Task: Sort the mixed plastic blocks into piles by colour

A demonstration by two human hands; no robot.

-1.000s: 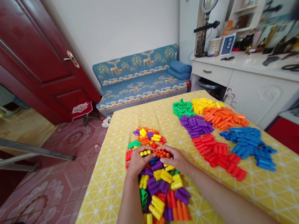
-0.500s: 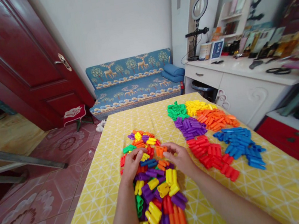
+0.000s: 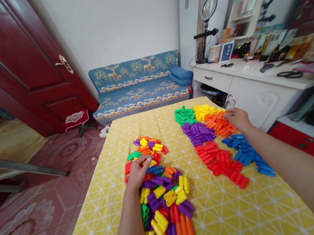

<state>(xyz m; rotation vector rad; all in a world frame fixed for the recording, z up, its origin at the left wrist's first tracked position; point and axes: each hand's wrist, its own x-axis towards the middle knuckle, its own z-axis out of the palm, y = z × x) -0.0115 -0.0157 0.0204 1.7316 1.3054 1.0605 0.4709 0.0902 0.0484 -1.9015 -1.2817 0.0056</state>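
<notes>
Fingers of the right hand [image 3: 239,119] bend down at the far right edge of the orange pile [image 3: 219,125]; whether they pinch a piece, I cannot tell. Over the mixed pile [image 3: 169,198] of plastic pieces, the left hand [image 3: 138,173] curls its fingers, and a bit of yellow piece [image 3: 153,163] shows by the thumb, its grip unclear. 5 more piles lie on the right half of the surface [image 3: 216,211]: a green pile [image 3: 184,116], yellow pile [image 3: 207,111], purple pile [image 3: 198,133], red pile [image 3: 222,161] and blue pile [image 3: 242,153].
</notes>
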